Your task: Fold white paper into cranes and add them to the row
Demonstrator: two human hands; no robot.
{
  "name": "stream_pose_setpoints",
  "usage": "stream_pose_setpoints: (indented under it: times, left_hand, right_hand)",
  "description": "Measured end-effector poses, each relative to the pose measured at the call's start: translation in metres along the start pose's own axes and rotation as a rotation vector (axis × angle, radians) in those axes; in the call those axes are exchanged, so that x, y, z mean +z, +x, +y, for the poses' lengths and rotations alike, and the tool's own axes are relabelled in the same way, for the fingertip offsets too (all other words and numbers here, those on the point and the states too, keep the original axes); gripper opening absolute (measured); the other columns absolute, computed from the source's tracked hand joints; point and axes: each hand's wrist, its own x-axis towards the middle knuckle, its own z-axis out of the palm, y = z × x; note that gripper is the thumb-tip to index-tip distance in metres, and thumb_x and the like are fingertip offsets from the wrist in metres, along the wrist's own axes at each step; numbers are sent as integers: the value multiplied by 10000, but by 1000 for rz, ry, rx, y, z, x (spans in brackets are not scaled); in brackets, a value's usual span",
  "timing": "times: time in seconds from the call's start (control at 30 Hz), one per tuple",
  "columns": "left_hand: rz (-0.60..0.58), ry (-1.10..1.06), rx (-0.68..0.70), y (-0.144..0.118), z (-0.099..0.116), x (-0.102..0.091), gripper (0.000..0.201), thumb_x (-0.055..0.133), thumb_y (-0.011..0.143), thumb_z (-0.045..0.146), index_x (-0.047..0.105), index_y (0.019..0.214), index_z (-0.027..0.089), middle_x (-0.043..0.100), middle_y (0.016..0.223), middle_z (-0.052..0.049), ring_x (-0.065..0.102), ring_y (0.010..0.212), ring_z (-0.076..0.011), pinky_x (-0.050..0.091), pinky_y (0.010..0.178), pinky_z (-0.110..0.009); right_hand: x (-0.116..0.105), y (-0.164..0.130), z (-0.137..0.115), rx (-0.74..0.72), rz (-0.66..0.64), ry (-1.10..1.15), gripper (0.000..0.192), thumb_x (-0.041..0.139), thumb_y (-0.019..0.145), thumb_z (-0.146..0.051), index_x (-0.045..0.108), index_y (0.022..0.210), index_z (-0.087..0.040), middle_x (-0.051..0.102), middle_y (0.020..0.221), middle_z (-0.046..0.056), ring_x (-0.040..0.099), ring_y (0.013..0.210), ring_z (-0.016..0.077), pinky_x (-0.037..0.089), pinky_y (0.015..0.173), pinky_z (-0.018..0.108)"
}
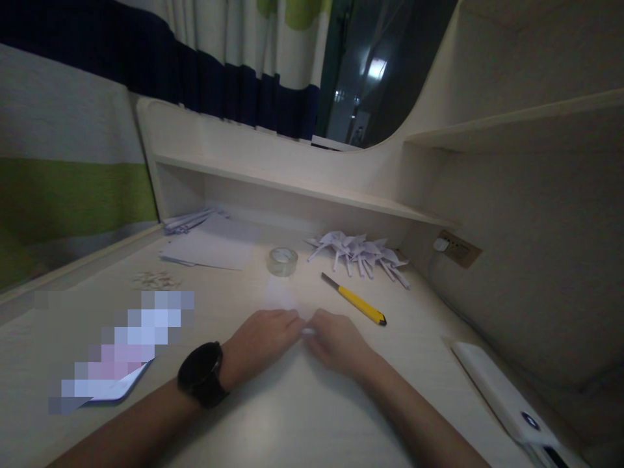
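Observation:
Close together over the middle of the desk, my left hand [270, 335] and my right hand [334, 338] both have their fingers pinched on a piece of white paper [281, 296]. A pale sliver of it shows between the fingertips, and a faint sheet stretches out beyond them; most of its shape is hidden. A black watch [202, 374] is on my left wrist. Past the hands stands a roll of clear tape [282, 262]. To the right lies a yellow utility knife [358, 304], its blade end pointing up and left.
Several white paper pinwheels [361, 253] lie at the back right. Flat paper sheets [212, 242] and rolled paper sticks [188, 221] are at the back left, near small pale bits [156, 281]. A phone [119, 383] lies left; a white device [502, 390] sits right, below a wall socket [458, 248].

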Motion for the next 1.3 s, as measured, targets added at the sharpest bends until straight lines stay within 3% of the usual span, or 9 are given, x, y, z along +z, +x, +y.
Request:
stream_pose_setpoints:
  times: [0.17,0.37,0.53,0.73,0.97,1.3]
  left_hand:
    - [-57,18,-27,0,-1,0,40,509,893,187,546,905,177,604,801,-26,589,690,-185,424,554,-276]
    - [-27,114,-13,-3,-12,-1,247,495,909,208,498,1156,218,610,793,-26,586,683,-188,409,572,-285]
    - [0,55,2,-3,-12,2,94,495,903,198,568,960,207,582,760,-21,564,665,-174,395,575,-277]
    - [-24,-41,-27,-1,-6,6,112,469,910,169,557,978,165,590,830,-42,558,738,-181,423,626,-286]
    - [1,-15,-99,-2,-15,-2,170,416,932,175,585,944,167,603,821,-48,563,760,-196,430,646,-300]
    - [23,48,-85,-2,-18,4,178,444,938,259,590,927,159,605,793,-51,563,730,-191,434,629,-295]
  right_hand:
    - [-1,3,5,27,17,178,175,573,817,-250,631,968,-184,669,895,40,601,789,161,413,702,247]
    - [-3,8,12,180,116,482,131,632,778,-177,693,893,-168,709,848,29,634,744,140,459,678,219]
    - [-6,8,8,164,109,571,126,645,787,-224,713,876,-168,723,848,42,656,759,157,483,690,237]
    - [-7,7,9,106,121,507,164,592,843,-252,715,922,-179,718,855,45,649,751,143,470,680,228]
    - [-5,5,23,40,179,272,179,585,852,-254,698,968,-179,697,831,48,628,740,140,454,688,228]
    - [-7,5,18,44,93,17,175,531,880,-250,675,946,-177,676,838,54,617,766,157,438,714,242]
